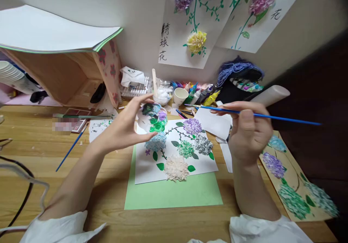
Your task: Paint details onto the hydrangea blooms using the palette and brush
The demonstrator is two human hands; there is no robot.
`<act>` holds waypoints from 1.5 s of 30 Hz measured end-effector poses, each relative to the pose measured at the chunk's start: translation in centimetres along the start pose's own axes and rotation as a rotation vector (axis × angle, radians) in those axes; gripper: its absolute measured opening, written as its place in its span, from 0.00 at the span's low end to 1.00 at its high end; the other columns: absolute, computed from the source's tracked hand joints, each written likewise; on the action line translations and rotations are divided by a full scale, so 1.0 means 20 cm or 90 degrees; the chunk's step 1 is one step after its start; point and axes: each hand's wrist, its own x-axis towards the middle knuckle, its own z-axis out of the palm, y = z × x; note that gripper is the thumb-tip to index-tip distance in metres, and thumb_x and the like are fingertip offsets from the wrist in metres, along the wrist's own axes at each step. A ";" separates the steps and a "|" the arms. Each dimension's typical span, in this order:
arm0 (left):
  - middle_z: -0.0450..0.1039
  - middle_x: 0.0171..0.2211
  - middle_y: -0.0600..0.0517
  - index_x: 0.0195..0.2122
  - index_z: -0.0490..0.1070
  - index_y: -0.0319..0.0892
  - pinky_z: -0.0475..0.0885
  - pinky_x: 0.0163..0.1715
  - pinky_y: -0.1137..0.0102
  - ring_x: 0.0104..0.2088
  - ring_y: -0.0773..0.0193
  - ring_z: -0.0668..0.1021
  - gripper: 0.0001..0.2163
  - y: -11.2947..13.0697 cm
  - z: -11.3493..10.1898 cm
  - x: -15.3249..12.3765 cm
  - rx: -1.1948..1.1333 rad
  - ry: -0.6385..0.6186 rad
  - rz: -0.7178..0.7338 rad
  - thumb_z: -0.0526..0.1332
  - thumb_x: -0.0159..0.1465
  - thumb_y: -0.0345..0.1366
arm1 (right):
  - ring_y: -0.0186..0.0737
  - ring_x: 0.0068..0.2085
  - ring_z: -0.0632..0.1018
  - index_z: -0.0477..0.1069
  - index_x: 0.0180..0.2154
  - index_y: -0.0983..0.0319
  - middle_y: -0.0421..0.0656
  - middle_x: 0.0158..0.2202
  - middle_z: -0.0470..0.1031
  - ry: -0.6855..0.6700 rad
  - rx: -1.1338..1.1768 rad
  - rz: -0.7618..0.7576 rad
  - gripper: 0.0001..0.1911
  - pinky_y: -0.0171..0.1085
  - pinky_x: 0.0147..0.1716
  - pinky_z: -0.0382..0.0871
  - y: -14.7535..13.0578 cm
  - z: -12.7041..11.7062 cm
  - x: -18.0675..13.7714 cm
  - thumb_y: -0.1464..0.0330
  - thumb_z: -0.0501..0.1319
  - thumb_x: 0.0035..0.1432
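Observation:
My left hand [127,127] is raised over the table and grips a small white palette [153,119] smeared with green, purple and dark paint. My right hand [248,129] is closed on a thin blue paintbrush [272,116], held level with its tip pointing left toward the palette. Below both hands lies a white sheet [148,167] with several paper flower clusters, resting on a green sheet [174,194].
Paint bottles [199,92], a white cup [181,95] and a bowl stand at the back by the wall. A second blue brush [72,147] lies on the wood at left. Another flower picture [293,185] lies at right; a wooden shelf [62,72] stands at left.

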 end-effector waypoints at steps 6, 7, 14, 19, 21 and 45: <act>0.63 0.58 0.44 0.64 0.49 0.45 0.64 0.61 0.57 0.58 0.55 0.69 0.39 -0.06 -0.04 0.02 0.040 0.045 -0.018 0.68 0.55 0.39 | 0.40 0.40 0.77 0.72 0.39 0.59 0.42 0.37 0.77 -0.141 -0.062 0.143 0.10 0.41 0.41 0.72 0.28 -0.02 -0.24 0.66 0.53 0.66; 0.64 0.57 0.44 0.64 0.49 0.44 0.64 0.61 0.57 0.58 0.55 0.69 0.38 -0.06 -0.04 0.02 0.041 0.044 -0.025 0.67 0.56 0.38 | 0.41 0.40 0.77 0.72 0.39 0.59 0.42 0.36 0.77 -0.159 -0.084 0.142 0.09 0.41 0.41 0.71 0.31 -0.01 -0.28 0.66 0.53 0.66; 0.67 0.55 0.44 0.64 0.50 0.44 0.65 0.59 0.58 0.57 0.55 0.70 0.39 -0.05 -0.02 0.02 0.046 0.046 -0.029 0.68 0.54 0.40 | 0.43 0.39 0.75 0.70 0.38 0.58 0.43 0.35 0.77 -0.229 -0.194 0.010 0.10 0.43 0.40 0.69 0.34 0.05 -0.38 0.71 0.51 0.66; 0.67 0.56 0.45 0.64 0.50 0.45 0.65 0.59 0.59 0.57 0.56 0.70 0.40 -0.06 -0.02 0.02 0.046 0.048 -0.023 0.68 0.53 0.41 | 0.43 0.38 0.74 0.69 0.38 0.58 0.44 0.35 0.76 -0.235 -0.229 -0.012 0.09 0.43 0.39 0.69 0.36 0.05 -0.38 0.72 0.51 0.66; 0.67 0.55 0.45 0.64 0.51 0.46 0.65 0.60 0.59 0.58 0.56 0.70 0.40 -0.06 -0.02 0.02 0.045 0.049 -0.026 0.68 0.53 0.41 | 0.43 0.38 0.74 0.68 0.38 0.59 0.44 0.35 0.76 -0.242 -0.239 -0.021 0.08 0.43 0.39 0.69 0.36 0.05 -0.39 0.72 0.51 0.66; 0.66 0.56 0.46 0.64 0.51 0.46 0.66 0.59 0.60 0.58 0.56 0.70 0.40 -0.07 -0.01 0.02 0.044 0.052 -0.008 0.69 0.53 0.41 | 0.43 0.39 0.74 0.69 0.37 0.59 0.43 0.35 0.77 -0.246 -0.217 0.020 0.09 0.43 0.40 0.68 0.38 0.04 -0.38 0.71 0.50 0.66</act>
